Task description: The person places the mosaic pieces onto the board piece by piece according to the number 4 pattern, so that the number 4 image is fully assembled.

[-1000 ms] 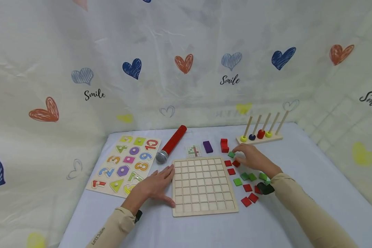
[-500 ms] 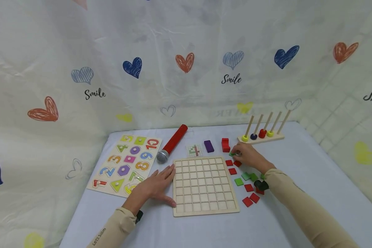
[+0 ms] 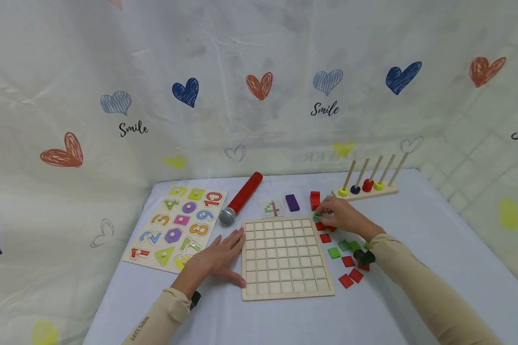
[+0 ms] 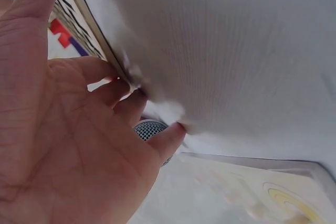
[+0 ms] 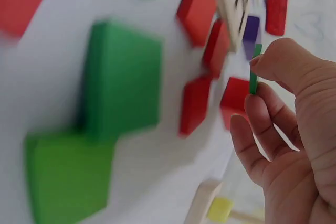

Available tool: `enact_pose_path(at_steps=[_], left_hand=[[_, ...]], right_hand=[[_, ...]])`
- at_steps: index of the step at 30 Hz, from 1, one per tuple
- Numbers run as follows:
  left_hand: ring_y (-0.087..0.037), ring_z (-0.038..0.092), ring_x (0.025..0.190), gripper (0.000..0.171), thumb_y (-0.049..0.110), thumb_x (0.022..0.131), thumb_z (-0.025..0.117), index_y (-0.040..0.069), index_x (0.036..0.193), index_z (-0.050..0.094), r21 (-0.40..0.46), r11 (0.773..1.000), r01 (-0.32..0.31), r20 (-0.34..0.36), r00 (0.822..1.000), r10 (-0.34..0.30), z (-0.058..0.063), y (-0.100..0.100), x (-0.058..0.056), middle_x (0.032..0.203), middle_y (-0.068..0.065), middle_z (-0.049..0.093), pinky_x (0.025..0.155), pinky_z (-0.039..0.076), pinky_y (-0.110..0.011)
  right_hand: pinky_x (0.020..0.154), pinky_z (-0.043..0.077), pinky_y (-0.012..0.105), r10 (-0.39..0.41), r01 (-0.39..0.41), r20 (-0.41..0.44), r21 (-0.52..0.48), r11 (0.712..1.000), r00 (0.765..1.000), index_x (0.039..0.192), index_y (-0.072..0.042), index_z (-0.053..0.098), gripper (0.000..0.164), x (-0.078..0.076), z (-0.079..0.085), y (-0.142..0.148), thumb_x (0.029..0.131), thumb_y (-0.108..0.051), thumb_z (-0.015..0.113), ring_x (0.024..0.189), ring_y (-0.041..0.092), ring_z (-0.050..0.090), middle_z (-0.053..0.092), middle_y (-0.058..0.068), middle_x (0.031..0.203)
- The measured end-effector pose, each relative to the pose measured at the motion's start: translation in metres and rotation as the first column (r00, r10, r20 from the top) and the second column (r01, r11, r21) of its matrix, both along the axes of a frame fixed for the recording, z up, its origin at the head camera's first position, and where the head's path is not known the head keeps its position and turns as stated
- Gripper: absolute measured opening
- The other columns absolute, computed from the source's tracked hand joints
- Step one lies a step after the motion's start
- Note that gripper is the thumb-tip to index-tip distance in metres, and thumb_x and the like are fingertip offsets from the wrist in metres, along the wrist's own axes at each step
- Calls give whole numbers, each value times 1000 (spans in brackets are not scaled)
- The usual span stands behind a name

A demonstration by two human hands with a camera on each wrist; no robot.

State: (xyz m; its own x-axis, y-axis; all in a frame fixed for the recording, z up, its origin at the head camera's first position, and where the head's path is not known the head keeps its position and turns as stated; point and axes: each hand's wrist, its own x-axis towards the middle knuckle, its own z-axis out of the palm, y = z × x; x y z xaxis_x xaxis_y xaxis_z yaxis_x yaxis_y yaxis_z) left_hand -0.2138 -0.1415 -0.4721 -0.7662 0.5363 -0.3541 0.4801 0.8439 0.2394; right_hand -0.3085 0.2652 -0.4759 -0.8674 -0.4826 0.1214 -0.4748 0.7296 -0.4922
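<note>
In the head view, a square wooden grid board (image 3: 285,256) lies on the white table. My left hand (image 3: 217,258) rests at its left edge with fingers spread and straight; the left wrist view shows the fingertips (image 4: 137,98) right at the board's edge. My right hand (image 3: 343,218) is near the board's upper right corner. In the right wrist view its thumb and fingers pinch a thin green square tile (image 5: 255,69) held on edge. Several red tiles (image 3: 325,238) and green tiles (image 3: 334,252) lie scattered along the board's right side, some beneath the right forearm.
Behind the board lie a small patterned grid card (image 3: 271,208), a purple block (image 3: 292,202) and red blocks (image 3: 314,200). A red microphone (image 3: 243,194) and a number puzzle board (image 3: 148,235) are to the left. A peg stand with coloured beads (image 3: 367,190) stands back right.
My right hand has taken up a green tile from beside the red blocks and moved slightly left with it towards the board's corner. The left hand stays at the board's edge.
</note>
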Motion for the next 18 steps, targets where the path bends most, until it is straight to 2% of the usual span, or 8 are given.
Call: enact_pose_path(at_steps=[5,12,18], left_hand=[[-28,8,171,130,73,79,82,11,173,16,-6,1000,-10,13,1000,11,-2,0,-1,184,-7,7,137,14,-60],[-27,6,171,130,70,80,84,11,173,14,-15,999,-28,39,999,29,-3,0,-2,184,-6,5,137,11,-61],[-27,5,171,129,69,81,84,11,173,15,-6,999,-35,40,999,35,-5,1,-2,184,-6,5,137,10,-61]], right_hand=[[80,58,36,95,-95,-44,-10,995,995,105,-6,81,13,2,3,-18,93,-3,76,91,18,62,70,6,103],[85,63,46,190,-190,-12,-25,981,982,104,-5,80,11,4,4,-46,96,-2,74,94,24,66,69,8,106],[84,65,37,226,-226,-20,-2,974,974,101,-7,80,9,2,0,-63,96,-1,75,94,20,66,68,7,105]])
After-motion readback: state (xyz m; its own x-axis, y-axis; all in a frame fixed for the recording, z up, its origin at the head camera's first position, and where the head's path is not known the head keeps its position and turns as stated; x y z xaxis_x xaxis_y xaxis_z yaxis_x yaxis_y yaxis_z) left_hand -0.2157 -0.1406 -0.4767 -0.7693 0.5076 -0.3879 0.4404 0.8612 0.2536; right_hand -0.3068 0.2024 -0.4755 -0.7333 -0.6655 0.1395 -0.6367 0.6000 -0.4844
